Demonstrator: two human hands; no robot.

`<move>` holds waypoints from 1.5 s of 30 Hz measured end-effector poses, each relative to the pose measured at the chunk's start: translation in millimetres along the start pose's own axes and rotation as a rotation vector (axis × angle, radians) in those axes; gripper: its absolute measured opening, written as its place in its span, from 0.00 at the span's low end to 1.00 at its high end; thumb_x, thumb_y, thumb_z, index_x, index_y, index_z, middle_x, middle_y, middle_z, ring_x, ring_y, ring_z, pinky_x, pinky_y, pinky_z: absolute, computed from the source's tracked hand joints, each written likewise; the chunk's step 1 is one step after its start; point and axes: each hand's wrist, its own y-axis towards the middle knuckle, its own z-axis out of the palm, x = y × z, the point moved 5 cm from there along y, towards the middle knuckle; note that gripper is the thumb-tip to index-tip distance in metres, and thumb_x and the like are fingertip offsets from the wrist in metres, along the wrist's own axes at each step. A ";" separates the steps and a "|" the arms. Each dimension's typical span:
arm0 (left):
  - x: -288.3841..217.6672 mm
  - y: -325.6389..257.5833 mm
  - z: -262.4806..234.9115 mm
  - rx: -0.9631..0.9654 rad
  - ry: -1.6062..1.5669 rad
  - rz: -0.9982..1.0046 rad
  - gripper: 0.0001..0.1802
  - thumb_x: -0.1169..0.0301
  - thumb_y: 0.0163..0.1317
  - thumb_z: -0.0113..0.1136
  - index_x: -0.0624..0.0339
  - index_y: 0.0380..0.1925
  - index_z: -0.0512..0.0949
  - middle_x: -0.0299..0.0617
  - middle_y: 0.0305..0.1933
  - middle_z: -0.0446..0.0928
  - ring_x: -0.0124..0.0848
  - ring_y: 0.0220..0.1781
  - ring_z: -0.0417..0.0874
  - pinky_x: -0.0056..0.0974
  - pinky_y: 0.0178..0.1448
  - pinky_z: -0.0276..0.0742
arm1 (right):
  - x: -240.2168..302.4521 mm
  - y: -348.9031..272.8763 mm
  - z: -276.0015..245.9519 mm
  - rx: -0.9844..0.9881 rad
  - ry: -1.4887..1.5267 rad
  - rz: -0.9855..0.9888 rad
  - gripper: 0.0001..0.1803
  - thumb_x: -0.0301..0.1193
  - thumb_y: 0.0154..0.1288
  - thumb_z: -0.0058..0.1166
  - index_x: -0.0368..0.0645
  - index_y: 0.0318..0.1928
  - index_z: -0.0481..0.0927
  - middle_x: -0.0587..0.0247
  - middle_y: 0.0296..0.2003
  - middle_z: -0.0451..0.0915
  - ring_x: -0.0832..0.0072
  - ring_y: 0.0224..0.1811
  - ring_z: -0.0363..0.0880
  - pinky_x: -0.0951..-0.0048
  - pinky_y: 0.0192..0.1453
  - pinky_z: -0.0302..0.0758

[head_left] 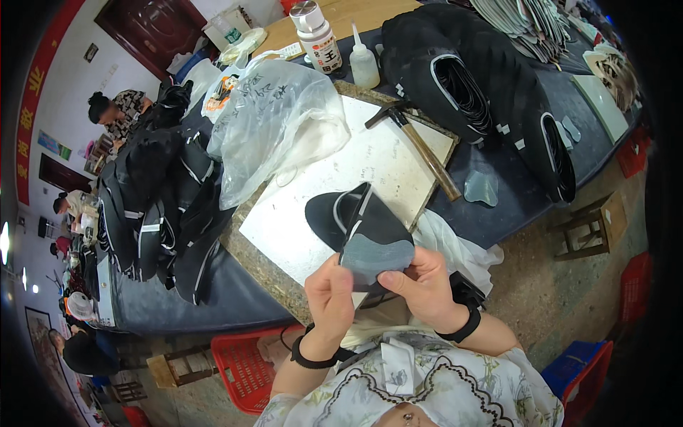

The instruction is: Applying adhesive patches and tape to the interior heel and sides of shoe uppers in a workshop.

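Observation:
Between my hands, over the front edge of the white work board, is a black shoe upper with a pale trim line. A grey-blue stiffener piece with a wavy upper edge lies against its near side. My left hand is closed on the lower left edge of the upper, fingers curled. My right hand pinches its lower right corner, the thumb pressed on the stiffener piece. Farther back on the board lies a hammer with a wooden handle. Another loose stiffener piece rests to its right.
A clear plastic bag covers the board's far left. Black uppers are heaped at left and stacked at back right. A white flask and squeeze bottle stand behind. Red baskets and wooden stools stand below the table.

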 end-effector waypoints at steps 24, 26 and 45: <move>-7.5 -1.2 -7.9 0.200 -0.084 -0.211 0.14 0.69 0.62 0.54 0.71 0.41 0.75 0.35 0.36 0.78 0.19 0.33 0.74 0.27 0.37 0.71 | 13.9 -7.6 14.1 0.268 -0.448 -0.171 0.12 0.23 0.54 0.60 0.37 0.41 0.79 0.58 0.43 0.78 0.72 0.48 0.75 0.71 0.51 0.71; -20.2 1.1 -18.6 0.031 0.300 -0.261 0.14 0.65 0.60 0.55 0.69 0.34 0.75 0.38 0.33 0.79 0.23 0.29 0.75 0.30 0.33 0.72 | 9.9 -4.7 16.5 0.250 -0.453 -0.140 0.11 0.25 0.51 0.64 0.38 0.37 0.80 0.56 0.41 0.78 0.67 0.46 0.75 0.69 0.49 0.71; -54.1 81.7 -80.8 0.134 1.401 0.441 0.16 0.77 0.45 0.63 0.64 0.37 0.74 0.47 0.43 0.76 0.47 0.47 0.74 0.44 0.53 0.67 | 125.4 24.0 -183.8 -0.497 -1.224 -0.386 0.12 0.21 0.51 0.57 0.39 0.38 0.77 0.61 0.34 0.75 0.75 0.34 0.75 0.77 0.35 0.72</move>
